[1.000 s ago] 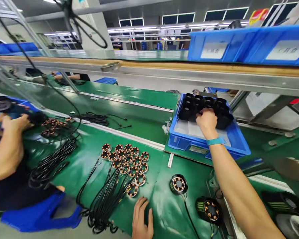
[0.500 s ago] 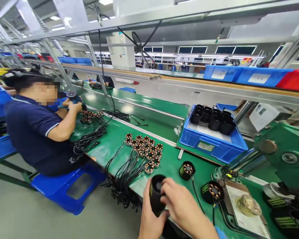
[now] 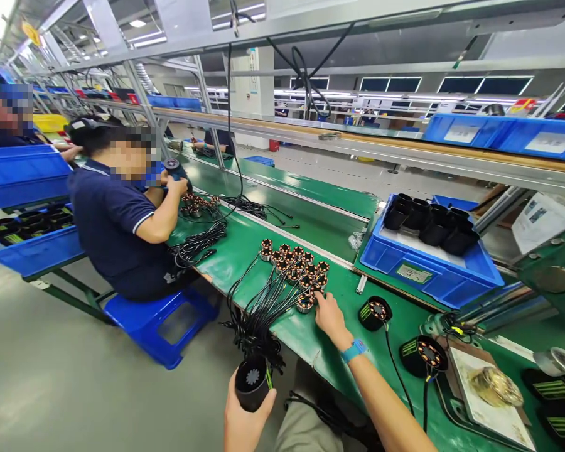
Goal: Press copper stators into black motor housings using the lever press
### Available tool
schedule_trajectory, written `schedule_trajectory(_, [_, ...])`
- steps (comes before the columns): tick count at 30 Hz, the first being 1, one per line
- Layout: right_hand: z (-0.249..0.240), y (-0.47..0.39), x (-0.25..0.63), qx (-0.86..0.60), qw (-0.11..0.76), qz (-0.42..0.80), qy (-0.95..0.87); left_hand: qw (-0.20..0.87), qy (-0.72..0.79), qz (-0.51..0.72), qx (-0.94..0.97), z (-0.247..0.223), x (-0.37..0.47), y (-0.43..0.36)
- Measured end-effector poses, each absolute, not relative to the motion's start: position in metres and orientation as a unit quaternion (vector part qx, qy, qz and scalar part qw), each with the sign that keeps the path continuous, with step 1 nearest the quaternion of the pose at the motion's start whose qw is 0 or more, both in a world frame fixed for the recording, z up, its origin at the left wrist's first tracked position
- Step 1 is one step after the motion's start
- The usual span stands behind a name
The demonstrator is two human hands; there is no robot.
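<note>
My left hand point(image 3: 245, 417) is wrapped around a black cup-shaped motor housing point(image 3: 252, 402), tilted with its mouth toward me; a grey toothed disc shows at its bottom. My right hand point(image 3: 330, 319), a blue band on its wrist, reaches to the near end of a cluster of copper-wound motor stators point(image 3: 292, 263). Its fingers are stretched out beside the nearest stator point(image 3: 305, 304); whether they touch it is hard to see. Black cables point(image 3: 258, 314) run from the stators over the table edge. Right of this hand stand two housings with stators inside, a smaller-looking one point(image 3: 374, 312) and a nearer one point(image 3: 422, 356).
A blue bin point(image 3: 424, 282) with several black housings stands at the back right. A green press point(image 3: 553, 282) and a white plate point(image 3: 494, 402) bearing a wrapped lump are at the right. On the left, a co-worker point(image 3: 117, 220) sits on a blue stool point(image 3: 164, 326).
My right hand has left the housing and moved forward to the stators. My left hand has lowered the housing to the left, below the table edge. The view has turned left.
</note>
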State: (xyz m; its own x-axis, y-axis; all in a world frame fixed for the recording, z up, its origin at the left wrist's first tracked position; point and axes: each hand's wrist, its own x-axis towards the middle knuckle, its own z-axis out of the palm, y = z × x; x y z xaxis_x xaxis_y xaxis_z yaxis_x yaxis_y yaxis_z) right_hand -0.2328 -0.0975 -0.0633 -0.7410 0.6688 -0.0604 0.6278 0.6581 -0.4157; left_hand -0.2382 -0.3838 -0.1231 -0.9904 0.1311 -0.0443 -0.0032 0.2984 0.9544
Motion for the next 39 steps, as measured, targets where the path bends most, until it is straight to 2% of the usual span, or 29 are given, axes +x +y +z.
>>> schedule_trajectory(4, [-0.080, -0.098, -0.233, -0.387, 0.059, 0.193, -0.900, 0.066, 0.793, 0.606, 0.010, -0.130, -0.244, -0.402])
schedule_trajectory(10, [-0.089, -0.112, -0.224, -0.416, 0.168, 0.202, -0.870, 0.093, 0.771, 0.630, 0.031, -0.152, -0.250, -0.415])
schedule_trajectory(19, [-0.076, -0.129, -0.253, -0.282, 0.327, 0.282, -0.857, 0.157, 0.717, 0.666, 0.135, -0.148, -0.264, -0.387])
schedule_trajectory(25, [-0.065, -0.186, -0.240, -0.120, 0.313, 0.383, -0.861, 0.180, 0.711, 0.676, 0.075, -0.153, -0.272, -0.410])
schedule_trajectory(31, [-0.059, -0.249, -0.164, 0.027, 0.278, 0.471, -0.837, 0.088, 0.785, 0.613, -0.029, -0.153, -0.280, -0.446])
schedule_trajectory(35, [-0.025, -0.249, -0.121, 0.106, 0.306, 0.516, -0.793, 0.080, 0.804, 0.583, 0.090, -0.120, -0.280, -0.418])
schedule_trajectory(39, [0.024, -0.216, -0.106, 0.138, 0.305, 0.432, -0.837, 0.106, 0.748, 0.597, 0.272, -0.080, -0.267, -0.364])
